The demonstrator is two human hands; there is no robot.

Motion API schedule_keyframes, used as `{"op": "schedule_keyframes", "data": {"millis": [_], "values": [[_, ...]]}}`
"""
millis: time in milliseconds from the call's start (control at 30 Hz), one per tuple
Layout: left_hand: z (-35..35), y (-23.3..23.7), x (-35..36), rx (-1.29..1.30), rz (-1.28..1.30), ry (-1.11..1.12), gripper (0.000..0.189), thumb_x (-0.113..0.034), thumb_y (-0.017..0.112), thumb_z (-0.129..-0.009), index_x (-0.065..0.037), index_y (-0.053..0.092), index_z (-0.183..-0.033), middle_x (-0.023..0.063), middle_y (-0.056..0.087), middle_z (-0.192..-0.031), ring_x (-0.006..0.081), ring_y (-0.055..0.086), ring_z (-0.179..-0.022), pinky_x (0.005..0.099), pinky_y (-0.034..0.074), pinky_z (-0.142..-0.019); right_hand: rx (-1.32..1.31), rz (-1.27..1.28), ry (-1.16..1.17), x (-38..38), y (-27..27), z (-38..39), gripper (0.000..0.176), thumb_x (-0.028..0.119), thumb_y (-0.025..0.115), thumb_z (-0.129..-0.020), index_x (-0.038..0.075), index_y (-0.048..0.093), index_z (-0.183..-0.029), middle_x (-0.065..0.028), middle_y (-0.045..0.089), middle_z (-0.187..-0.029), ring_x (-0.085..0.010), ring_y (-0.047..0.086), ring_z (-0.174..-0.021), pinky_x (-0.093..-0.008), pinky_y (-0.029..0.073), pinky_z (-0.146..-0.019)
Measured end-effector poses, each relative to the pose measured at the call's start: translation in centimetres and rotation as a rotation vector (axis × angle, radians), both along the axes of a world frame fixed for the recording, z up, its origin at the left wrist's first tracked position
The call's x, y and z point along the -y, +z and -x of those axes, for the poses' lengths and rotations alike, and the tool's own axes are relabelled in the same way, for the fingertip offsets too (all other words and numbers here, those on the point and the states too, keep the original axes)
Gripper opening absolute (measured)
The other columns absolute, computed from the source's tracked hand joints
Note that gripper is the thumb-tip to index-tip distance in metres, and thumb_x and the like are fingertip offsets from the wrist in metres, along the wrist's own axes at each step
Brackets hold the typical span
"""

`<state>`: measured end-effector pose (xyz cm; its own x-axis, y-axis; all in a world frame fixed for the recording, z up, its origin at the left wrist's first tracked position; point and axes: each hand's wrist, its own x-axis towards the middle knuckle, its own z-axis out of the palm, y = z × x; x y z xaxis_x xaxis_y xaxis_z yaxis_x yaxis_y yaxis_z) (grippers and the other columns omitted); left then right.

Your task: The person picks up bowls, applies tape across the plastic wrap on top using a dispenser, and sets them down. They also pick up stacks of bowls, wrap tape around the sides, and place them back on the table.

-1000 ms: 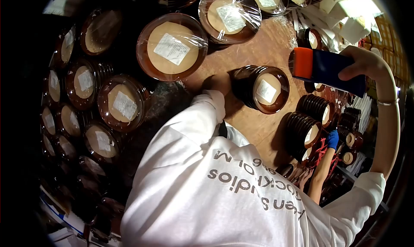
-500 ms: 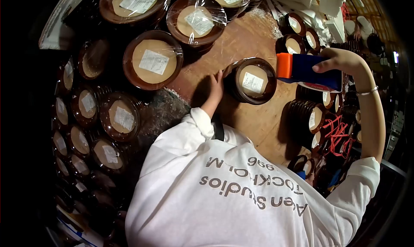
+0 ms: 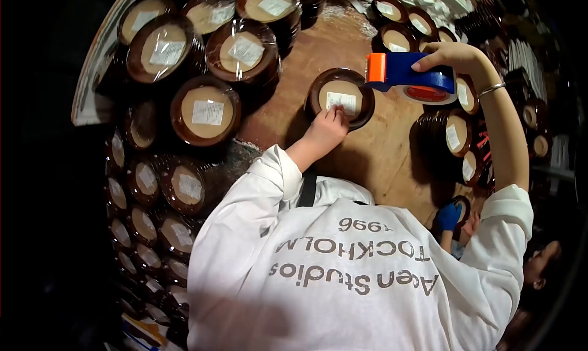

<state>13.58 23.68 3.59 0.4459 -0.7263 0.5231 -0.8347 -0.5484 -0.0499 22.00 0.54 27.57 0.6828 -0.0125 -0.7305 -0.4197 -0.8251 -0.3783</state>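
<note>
A brown round dish with a tan centre (image 3: 331,92) sits in front of me, on what looks like a stack, with a printed white label (image 3: 345,100) on it. My left hand (image 3: 327,130) reaches over its lower rim, fingers bent and slightly apart, their tips at the label's bottom edge; nothing shows in its grasp. Closed around a blue tape dispenser (image 3: 401,66), my right hand (image 3: 450,56) holds it just right of the dish. The dispenser's orange end points left, close to the dish's upper right rim, and a tape roll shows underneath.
Several wrapped stacks of similar dishes (image 3: 205,112) stand at the left and upper left. More stacks (image 3: 452,133) are on the right of the wooden surface (image 3: 380,167). At lower right, another person's blue-gloved hand (image 3: 449,216) is beside a brown round piece.
My left hand has moved from the dish stack's left side onto its lower rim and label. The tape dispenser stays in my right hand, tilted differently. The camera view has shifted.
</note>
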Motion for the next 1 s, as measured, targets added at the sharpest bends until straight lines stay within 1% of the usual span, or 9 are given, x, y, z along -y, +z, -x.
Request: {"op": "schedule_keyframes", "data": {"millis": [167, 300, 367, 433, 567, 633, 700, 867, 1000], "values": [[-0.1, -0.3, -0.1, 0.014, -0.022, -0.062, 0.025, -0.012, 0.051, -0.065, 0.002, 0.057, -0.085, 0.0162, 0.059, -0.087, 0.0231, 0.058, -0.083, 0.0305, 0.045, -0.068, 0.026, 0.072, -0.117, 6.2, -1.7, 7.4, 0.063, 0.038, 0.071, -0.059, -0.008, 0.054, -0.098, -0.0165, 0.059, -0.087, -0.021, 0.058, -0.076, -0.027, 0.044, -0.072], [-0.1, 0.3, 0.1, -0.091, -0.091, -0.096, 0.035, -0.017, 0.054, -0.065, 0.005, 0.053, -0.093, 0.0135, 0.057, -0.091, 0.0227, 0.057, -0.083, 0.0293, 0.046, -0.068, -0.066, 0.181, -0.192, 9.4, -0.5, 15.1, 0.064, 0.038, 0.071, -0.057, -0.011, 0.054, -0.095, -0.0167, 0.06, -0.083, -0.0209, 0.059, -0.073, -0.0271, 0.045, -0.066], [-0.2, 0.6, 0.1, -0.129, -0.071, -0.127, 0.047, -0.025, 0.063, -0.06, 0.004, 0.052, -0.096, 0.0156, 0.057, -0.096, 0.0246, 0.057, -0.086, 0.03, 0.047, -0.069, -0.107, 0.207, -0.165, 10.5, -1.2, 18.4, 0.06, 0.039, 0.07, -0.058, -0.01, 0.057, -0.091, -0.016, 0.061, -0.079, -0.021, 0.06, -0.071, -0.0272, 0.046, -0.063], [-0.3, 0.7, 0.2, -0.157, -0.104, -0.134, 0.044, -0.025, 0.066, -0.063, 0.0, 0.052, -0.097, 0.0141, 0.057, -0.099, 0.025, 0.058, -0.088, 0.0306, 0.048, -0.069, -0.124, 0.136, -0.166, 10.3, -2.7, 20.9, 0.054, 0.043, 0.068, -0.061, -0.005, 0.062, -0.084, -0.0126, 0.062, -0.073, -0.0189, 0.06, -0.065, -0.027, 0.046, -0.062], [-0.7, 1.7, -0.5, -0.17, -0.161, -0.171, 0.043, -0.024, 0.067, -0.064, -0.002, 0.053, -0.098, 0.0136, 0.057, -0.099, 0.0246, 0.057, -0.089, 0.0311, 0.048, -0.071, -0.141, 0.035, -0.097, 8.7, -10.7, 21.8, 0.057, 0.047, 0.065, -0.063, -0.006, 0.062, -0.082, -0.0114, 0.062, -0.073, -0.0191, 0.059, -0.063, -0.0284, 0.045, -0.06], [-1.4, 1.9, -1.1, -0.16, -0.181, -0.241, 0.043, -0.022, 0.068, -0.063, -0.002, 0.053, -0.098, 0.0131, 0.057, -0.1, 0.0244, 0.057, -0.091, 0.0305, 0.047, -0.071, -0.189, -0.114, -0.245, 8.1, -15.8, 21.4, 0.057, 0.048, 0.064, -0.064, -0.006, 0.062, -0.082, -0.0115, 0.062, -0.073, -0.0197, 0.059, -0.063, -0.0277, 0.045, -0.061], [-2.1, 2.0, -1.7, -0.177, -0.199, -0.24, 0.044, -0.024, 0.067, -0.063, -0.002, 0.053, -0.099, 0.0138, 0.057, -0.102, 0.0251, 0.056, -0.092, 0.0301, 0.046, -0.076, -0.124, -0.087, -0.216, 6.8, -18.2, 20.9, 0.057, 0.049, 0.063, -0.064, -0.005, 0.063, -0.082, -0.0118, 0.063, -0.074, -0.0202, 0.059, -0.065, -0.0281, 0.045, -0.063], [-4.3, 2.8, -3.3, -0.199, -0.211, -0.359, 0.046, -0.021, 0.069, -0.06, -0.002, 0.054, -0.099, 0.0115, 0.057, -0.1, 0.0233, 0.056, -0.093, 0.0314, 0.045, -0.077, -0.148, -0.29, -0.194, 5.3, -18.9, 21.3, 0.057, 0.053, 0.061, -0.065, -0.001, 0.064, -0.084, -0.0109, 0.063, -0.075, -0.0188, 0.059, -0.067, -0.0282, 0.044, -0.065], [-3.2, 3.3, -2.9, -0.21, -0.192, -0.39, 0.046, -0.019, 0.069, -0.059, -0.003, 0.054, -0.098, 0.0106, 0.058, -0.097, 0.0224, 0.056, -0.093, 0.0317, 0.045, -0.077, -0.054, -0.231, -0.247, 5.8, -19.1, 23.9, 0.051, 0.044, 0.065, -0.065, -0.003, 0.063, -0.085, -0.0114, 0.063, -0.074, -0.0178, 0.059, -0.063, -0.0263, 0.046, -0.062]]}}
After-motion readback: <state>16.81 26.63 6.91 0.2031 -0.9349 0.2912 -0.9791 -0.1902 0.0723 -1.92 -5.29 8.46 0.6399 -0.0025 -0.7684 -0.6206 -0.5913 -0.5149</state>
